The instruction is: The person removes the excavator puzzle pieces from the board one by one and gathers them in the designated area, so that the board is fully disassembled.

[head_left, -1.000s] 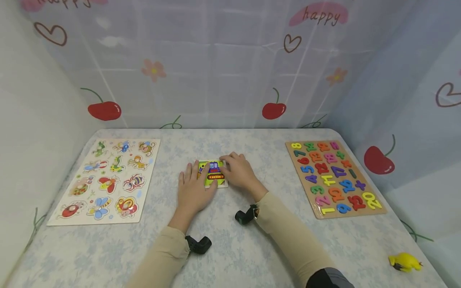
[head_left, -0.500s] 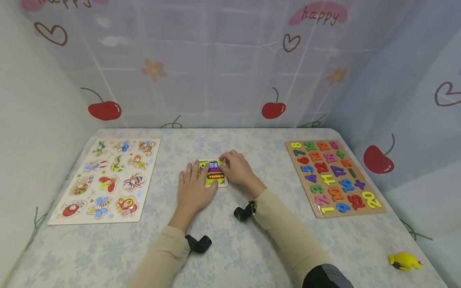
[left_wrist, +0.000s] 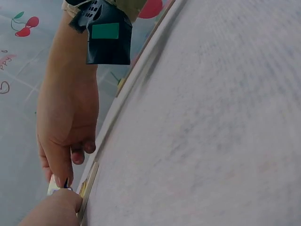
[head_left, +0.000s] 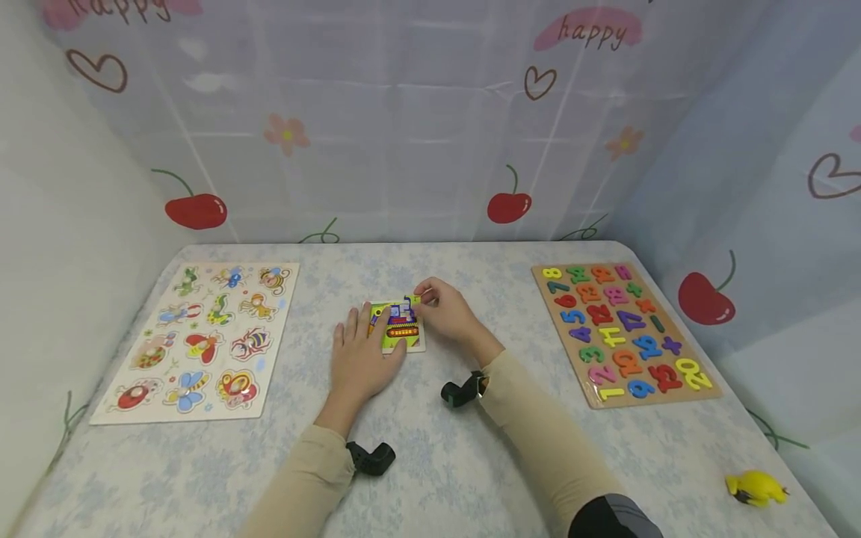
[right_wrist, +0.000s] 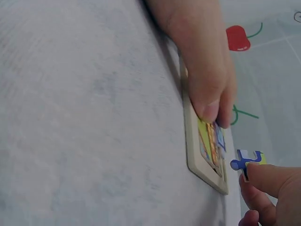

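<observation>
Has raised a jigsaw piece [right_wrist: 242, 163] since the earlier frame, pinching it in the right hand [head_left: 449, 312] just off the puzzle board [right_wrist: 191, 153]; rests the left hand [head_left: 365, 360], spread, across that board, probably steadying it on the desk [head_left: 430, 478].

From the near side, the head view looks forward and down over the table [head_left: 437, 486] to the far curtain [head_left: 403, 157]. Low and close, the left wrist view faces the right hand [left_wrist: 68, 115], the right wrist view the left hand [right_wrist: 202, 54]; both share the tracked-vehicle jigsaw [right_wrist: 190, 146]
</observation>
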Demonstrator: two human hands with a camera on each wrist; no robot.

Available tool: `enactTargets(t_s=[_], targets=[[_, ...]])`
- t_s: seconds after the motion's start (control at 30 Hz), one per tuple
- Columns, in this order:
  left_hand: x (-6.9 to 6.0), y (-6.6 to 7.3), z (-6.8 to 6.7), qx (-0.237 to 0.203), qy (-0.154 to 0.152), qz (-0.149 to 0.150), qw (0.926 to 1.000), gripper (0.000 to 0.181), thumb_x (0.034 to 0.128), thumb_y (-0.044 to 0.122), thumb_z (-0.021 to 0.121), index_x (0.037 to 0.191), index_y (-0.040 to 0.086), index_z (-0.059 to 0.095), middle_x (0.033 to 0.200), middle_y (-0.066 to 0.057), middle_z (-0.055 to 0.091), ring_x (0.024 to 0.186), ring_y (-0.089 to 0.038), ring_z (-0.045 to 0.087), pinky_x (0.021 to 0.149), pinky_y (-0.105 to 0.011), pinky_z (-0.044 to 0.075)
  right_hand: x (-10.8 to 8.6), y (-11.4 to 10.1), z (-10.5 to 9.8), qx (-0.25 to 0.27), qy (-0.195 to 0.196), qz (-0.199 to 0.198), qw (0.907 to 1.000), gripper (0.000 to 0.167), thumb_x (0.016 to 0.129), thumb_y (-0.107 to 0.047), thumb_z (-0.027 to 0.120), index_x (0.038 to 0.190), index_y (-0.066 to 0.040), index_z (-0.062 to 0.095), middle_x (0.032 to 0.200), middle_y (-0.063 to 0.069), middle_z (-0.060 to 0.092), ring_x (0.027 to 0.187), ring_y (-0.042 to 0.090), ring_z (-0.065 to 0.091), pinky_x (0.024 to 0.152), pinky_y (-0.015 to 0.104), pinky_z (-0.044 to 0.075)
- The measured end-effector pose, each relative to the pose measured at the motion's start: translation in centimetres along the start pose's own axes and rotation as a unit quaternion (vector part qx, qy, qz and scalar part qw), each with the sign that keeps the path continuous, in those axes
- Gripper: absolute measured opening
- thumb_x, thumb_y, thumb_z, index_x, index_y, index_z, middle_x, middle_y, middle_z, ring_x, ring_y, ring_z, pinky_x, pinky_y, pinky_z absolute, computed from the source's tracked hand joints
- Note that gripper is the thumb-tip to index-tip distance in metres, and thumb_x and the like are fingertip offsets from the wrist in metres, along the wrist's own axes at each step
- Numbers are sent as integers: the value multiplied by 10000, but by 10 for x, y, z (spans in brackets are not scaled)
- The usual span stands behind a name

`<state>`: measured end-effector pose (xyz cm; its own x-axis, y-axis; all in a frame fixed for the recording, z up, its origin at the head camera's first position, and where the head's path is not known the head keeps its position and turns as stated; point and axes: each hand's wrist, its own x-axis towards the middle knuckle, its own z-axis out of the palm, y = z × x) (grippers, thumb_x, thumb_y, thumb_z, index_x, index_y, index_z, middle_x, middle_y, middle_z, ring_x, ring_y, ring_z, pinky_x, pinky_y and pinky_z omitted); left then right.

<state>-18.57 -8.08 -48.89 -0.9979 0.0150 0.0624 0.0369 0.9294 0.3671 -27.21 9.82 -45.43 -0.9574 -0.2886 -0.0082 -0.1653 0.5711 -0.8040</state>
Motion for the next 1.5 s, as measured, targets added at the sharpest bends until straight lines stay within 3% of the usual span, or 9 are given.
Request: enactTargets(t_s=[0.3,0.57,0.87,1.13,1.5], targets=[[-1,-1,1,51,0,9,10000,733,957,646,346,1594,309,215,1690,-68,76,1563,-320,22,1251,-560,39,7,23,-55,56,693,526,9962,203,957,-213,661,1146,-153,616,1112,71,666,1036,218,580,879,355,481],[-2,-1,2,-1,29,27,10000,731,958,639,354,1594,305,219,1690,-66,84,1564,-316,22,1252,-558,43,10,52,-99,-130,906,1230,9882,254,982,-239,619,1221,-159,589,1188,106,623,1051,256,578,880,372,527],[-2,0,0,31,33,22,10000,729,959,646,353,1593,311,220,1689,-69,90,1563,-317,35,1252,-555,53,13,67,-110,-737,1033,1710,9771,268,987,-243,614,1242,-167,580,1181,113,615,1039,268,561,903,398,522],[-1,0,0,11,20,30,10000,722,960,635,357,1591,310,228,1690,-61,82,1563,-314,33,1251,-557,53,16,72,-116,-809,1052,1619,9778,256,984,-192,619,1227,-118,583,1155,142,621,1016,284,562,914,413,518],[-2,0,1,0,-19,-9,10000,727,958,642,352,1593,314,217,1691,-57,72,1565,-310,19,1253,-553,41,14,67,-115,-1325,975,1560,9740,256,989,-194,611,1227,-107,577,1113,131,604,977,286,557,907,443,502]])
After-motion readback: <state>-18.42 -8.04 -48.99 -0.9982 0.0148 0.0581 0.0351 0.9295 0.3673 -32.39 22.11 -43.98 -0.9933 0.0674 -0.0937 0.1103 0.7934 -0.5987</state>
